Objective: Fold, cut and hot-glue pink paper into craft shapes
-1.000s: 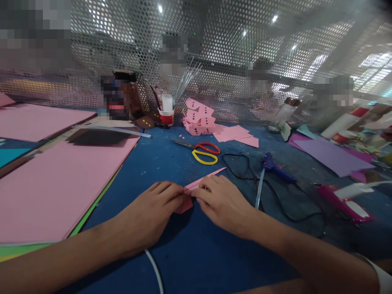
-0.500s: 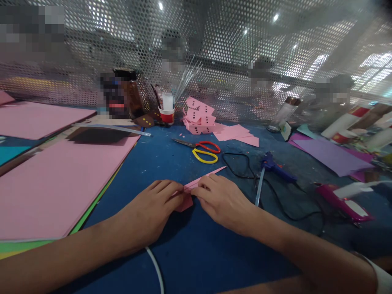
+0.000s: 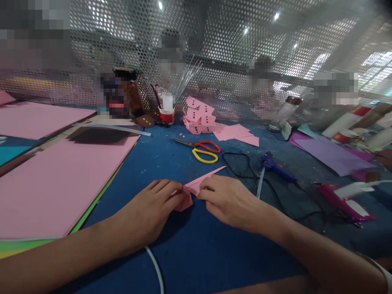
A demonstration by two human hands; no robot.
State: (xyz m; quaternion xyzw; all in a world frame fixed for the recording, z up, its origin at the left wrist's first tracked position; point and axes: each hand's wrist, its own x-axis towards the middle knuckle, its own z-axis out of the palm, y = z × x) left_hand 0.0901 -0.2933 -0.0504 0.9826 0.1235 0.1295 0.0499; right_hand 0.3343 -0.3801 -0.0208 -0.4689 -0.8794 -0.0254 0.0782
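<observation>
A small folded piece of pink paper (image 3: pixel 194 184) lies between my hands on the blue table, its pointed end reaching up and right. My left hand (image 3: pixel 156 208) pinches its left part, with a flap showing below the fingertips. On the right side, my right hand (image 3: pixel 228 202) is closed with thumb and fingers on the lower edge of the paper. Parts of the paper under both hands are hidden. Just beyond lie scissors (image 3: pixel 205 152) with one red and one yellow handle.
Large pink sheets (image 3: pixel 61 183) are stacked at left. Behind the scissors are folded pink pieces with black dots (image 3: pixel 199 116) and a cup of tools (image 3: pixel 167 115). A blue glue gun (image 3: pixel 278 169) with its black cord, a magenta power strip (image 3: pixel 346 202) and purple sheets (image 3: pixel 333 153) are at right.
My right hand has shifted slightly right along the paper, baring more of its middle. My left hand stays in place on the paper.
</observation>
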